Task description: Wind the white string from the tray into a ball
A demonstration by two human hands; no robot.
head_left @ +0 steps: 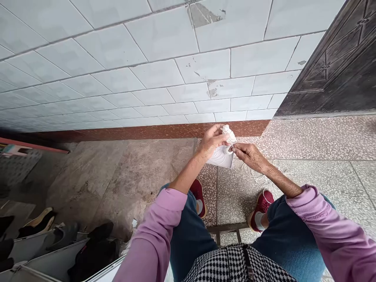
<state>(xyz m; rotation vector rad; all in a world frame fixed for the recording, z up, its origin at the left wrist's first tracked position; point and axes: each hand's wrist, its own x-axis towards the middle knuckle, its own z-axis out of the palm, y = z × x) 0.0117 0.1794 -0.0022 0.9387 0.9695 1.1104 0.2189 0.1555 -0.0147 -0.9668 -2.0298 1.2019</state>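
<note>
My left hand (pixel 214 140) is closed around a small bunched piece of white cord work (pixel 228 134), whose knobbly top sticks out past the fingers. Just to the right, my right hand (pixel 248 155) pinches white cord (pixel 232 145) close under that piece. A white tray-like box (pixel 221 157) with curved lines of cord in it lies below both hands. Beside it a small round coil (pixel 228 150) shows, partly behind the fingers. Loose loops of the cord (pixel 260 178) trail over the floor below my right forearm.
A white tiled wall (pixel 147 74) rises ahead, with a dark carved door (pixel 331 66) at right. My red shoes (pixel 265 201) stand on the speckled floor (pixel 317 180). Shoes (pixel 38 224) and a rack (pixel 63 250) fill the lower left.
</note>
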